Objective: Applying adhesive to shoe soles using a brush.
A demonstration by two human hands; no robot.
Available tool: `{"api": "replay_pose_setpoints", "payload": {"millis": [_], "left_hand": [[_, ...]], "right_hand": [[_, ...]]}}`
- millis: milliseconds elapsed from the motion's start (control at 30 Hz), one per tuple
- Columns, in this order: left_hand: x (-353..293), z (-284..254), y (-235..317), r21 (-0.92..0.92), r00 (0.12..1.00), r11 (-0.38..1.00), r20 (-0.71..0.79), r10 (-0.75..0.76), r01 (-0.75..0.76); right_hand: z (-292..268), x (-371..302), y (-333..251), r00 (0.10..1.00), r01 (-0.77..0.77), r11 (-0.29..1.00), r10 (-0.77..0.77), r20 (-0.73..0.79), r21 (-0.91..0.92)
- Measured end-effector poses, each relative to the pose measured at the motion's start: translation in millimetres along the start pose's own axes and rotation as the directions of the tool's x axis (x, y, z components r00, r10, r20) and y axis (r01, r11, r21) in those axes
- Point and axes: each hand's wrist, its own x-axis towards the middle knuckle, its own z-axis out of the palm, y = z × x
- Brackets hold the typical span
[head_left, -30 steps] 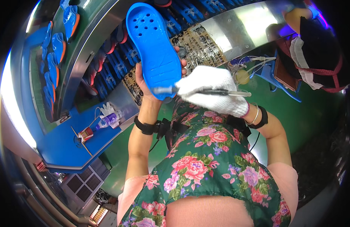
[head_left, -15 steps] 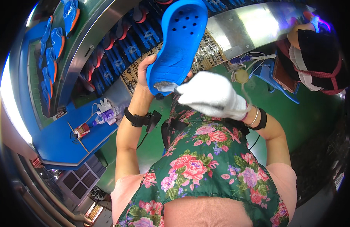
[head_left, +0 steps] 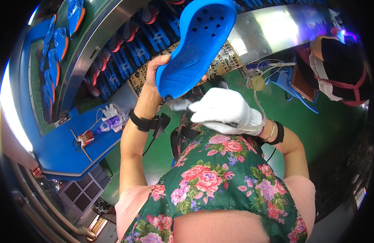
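My bare left hand [head_left: 154, 71] grips a blue shoe sole [head_left: 195, 48] by its narrower end, with the thumb on one edge and a fingertip showing at the other. The sole is tilted, its hollow, glossy inner face towards me, and small dark holes dot its wide end. Below the narrow end, my right hand [head_left: 223, 111], in a white glove, is closed on a small brush [head_left: 177, 105]. Motion blurs the bristles, and the glove hides most of the handle. Whether the bristles touch the sole's edge, I cannot tell.
Several blue-and-orange soles [head_left: 60, 42] stand in a row at the left. Beyond my hands, a curved metal-edged rack [head_left: 268, 30] carries more shoe parts. A blue side table [head_left: 57, 150] holds a plastic bottle [head_left: 111, 123] and a red container [head_left: 86, 138]. Another person [head_left: 341, 60] sits at the right.
The brush has come off the sole's inner face and dropped just below its narrow end. The sole has shifted slightly right and tilted further.
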Motion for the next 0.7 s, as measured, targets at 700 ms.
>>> {"api": "replay_pose_setpoints", "payload": {"millis": [700], "left_hand": [[9.1, 7.6, -21.3, -0.256, 0.918, 0.933, -0.368, 0.149, -0.255]], "right_hand": [[-44.0, 31.5, 32.2, 0.919, -0.311, 0.929, 0.348, -0.186, 0.201]]}}
